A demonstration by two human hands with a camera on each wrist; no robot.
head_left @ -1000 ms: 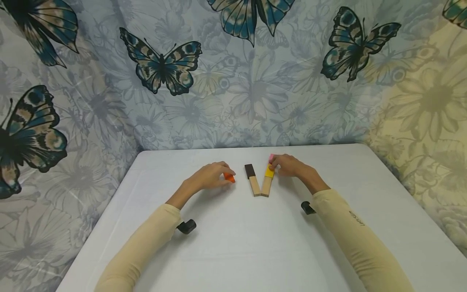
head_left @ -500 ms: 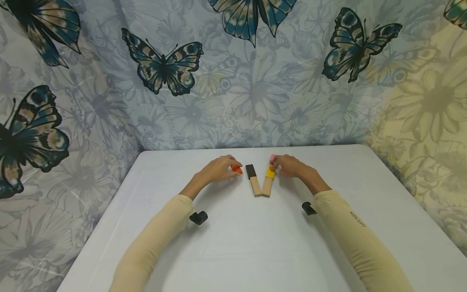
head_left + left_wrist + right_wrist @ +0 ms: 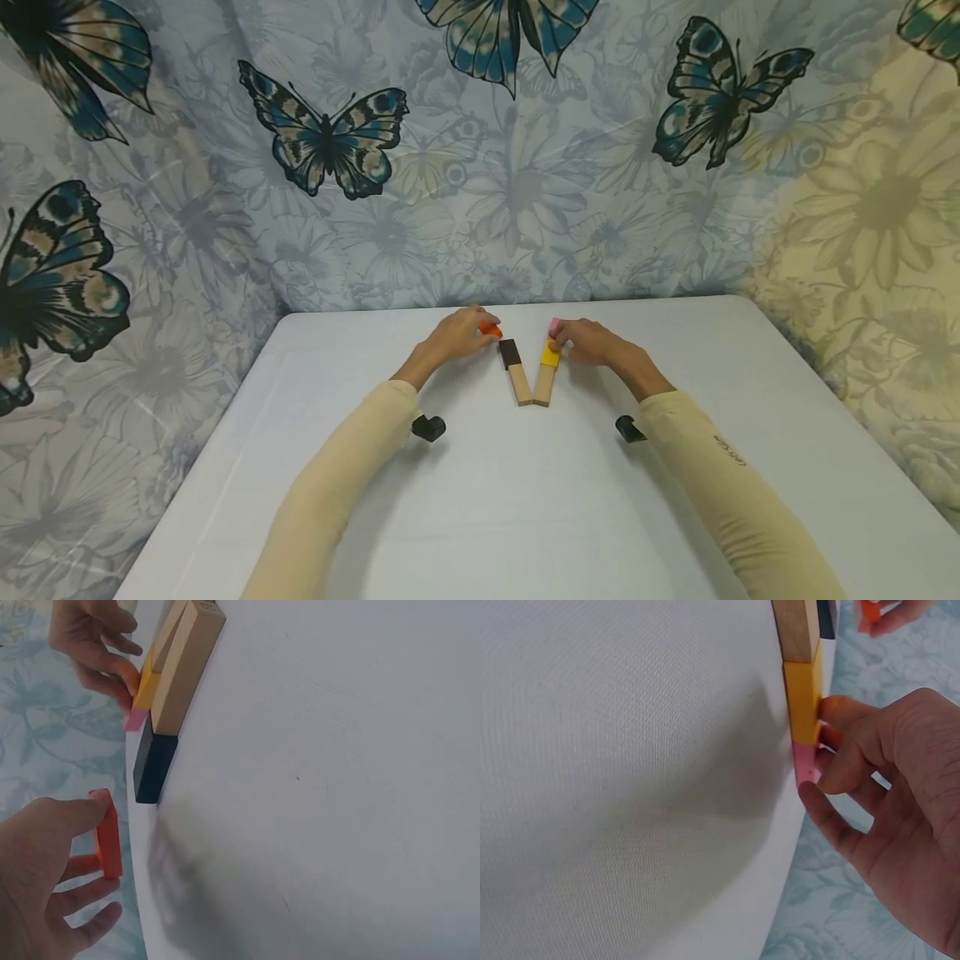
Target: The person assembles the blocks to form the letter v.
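Note:
My left hand pinches an orange block between thumb and fingers. It holds the block just beyond the far end of a black block, with a small gap between them. Flat on the table, the black block continues a plain wooden block. A second wooden block meets it at the near end, so the two form a V. Along the right arm follow a yellow block and a pink block. My right hand holds the pink block, with other fingertips beside the yellow one.
The white table carries the blocks close to its far edge. Behind it hangs a butterfly-patterned cloth. A black wrist camera sits under the left sleeve, another black camera under the right.
My left hand has carried the orange block right and farther away, up to the black block's far end. The right hand stays at the pink and yellow blocks.

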